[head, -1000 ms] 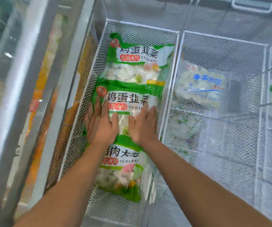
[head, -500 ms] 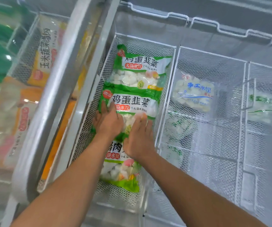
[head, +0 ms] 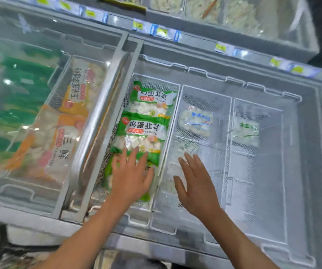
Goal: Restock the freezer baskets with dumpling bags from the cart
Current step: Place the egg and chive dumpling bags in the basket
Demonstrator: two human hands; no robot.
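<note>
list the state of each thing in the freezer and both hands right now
left hand: open, flat on the green bags
right hand: open, over the middle basket, holding nothing
green bags: lying overlapped in the left basket
middle basket: one white bag at the back
lid: slid open

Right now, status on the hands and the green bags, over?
Left hand open, flat over the nearest green bag. Right hand open, holding nothing, over the middle basket. Three green bags lie in the left basket. Nothing in the way.
</note>
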